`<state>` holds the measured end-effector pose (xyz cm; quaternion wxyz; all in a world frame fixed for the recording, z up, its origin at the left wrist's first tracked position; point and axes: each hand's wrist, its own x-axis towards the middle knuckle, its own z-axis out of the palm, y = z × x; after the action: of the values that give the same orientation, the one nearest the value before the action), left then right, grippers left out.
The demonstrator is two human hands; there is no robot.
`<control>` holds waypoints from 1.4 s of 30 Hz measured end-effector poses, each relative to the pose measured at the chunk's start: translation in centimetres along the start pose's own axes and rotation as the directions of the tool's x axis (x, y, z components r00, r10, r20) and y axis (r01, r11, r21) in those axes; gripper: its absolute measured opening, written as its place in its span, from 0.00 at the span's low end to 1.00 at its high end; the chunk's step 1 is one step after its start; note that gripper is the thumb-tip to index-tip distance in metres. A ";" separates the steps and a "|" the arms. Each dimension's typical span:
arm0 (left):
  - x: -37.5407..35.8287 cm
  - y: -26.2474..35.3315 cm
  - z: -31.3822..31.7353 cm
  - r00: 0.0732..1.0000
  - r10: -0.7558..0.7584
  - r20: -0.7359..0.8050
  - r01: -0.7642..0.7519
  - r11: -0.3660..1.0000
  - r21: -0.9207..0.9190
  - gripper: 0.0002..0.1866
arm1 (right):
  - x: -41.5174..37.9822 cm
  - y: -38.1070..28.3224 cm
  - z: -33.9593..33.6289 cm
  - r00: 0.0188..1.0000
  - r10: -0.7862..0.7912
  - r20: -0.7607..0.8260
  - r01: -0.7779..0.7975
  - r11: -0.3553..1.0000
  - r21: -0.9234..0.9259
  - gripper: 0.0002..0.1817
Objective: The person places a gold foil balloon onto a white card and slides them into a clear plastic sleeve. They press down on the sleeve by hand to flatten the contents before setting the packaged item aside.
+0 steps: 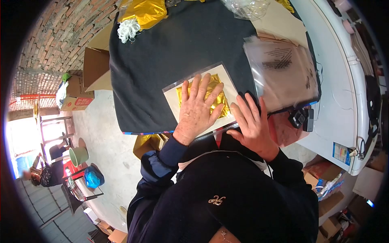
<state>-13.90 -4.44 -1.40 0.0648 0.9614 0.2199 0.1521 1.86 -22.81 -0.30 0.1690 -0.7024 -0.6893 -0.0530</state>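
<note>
My left hand lies flat with its fingers spread over a shiny gold foil piece. The foil is on a white card inside a clear plastic bag, near the front edge of the table with a black cloth. Much of the foil is hidden beneath that hand. At the bag's lower right edge, my right hand is open, its fingers stretched and holding nothing; whether its fingertips touch the bag cannot be seen.
To the right lies a stack of clear printed plastic bags. Gold foil and white string sit at the far left. Small black devices hang by the right edge, beside a white appliance. A person is at the left.
</note>
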 end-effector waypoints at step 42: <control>-0.3 -11.5 -5.7 0.976 -0.219 -0.011 0.202 0.916 -0.347 0.17 | 5.2 -0.5 1.3 0.991 0.002 -0.135 -0.015 0.996 -0.091 0.36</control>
<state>-20.66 6.05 1.72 0.2422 0.9019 0.2935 0.2043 1.43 -17.51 0.12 0.1829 -0.7073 -0.6701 -0.1312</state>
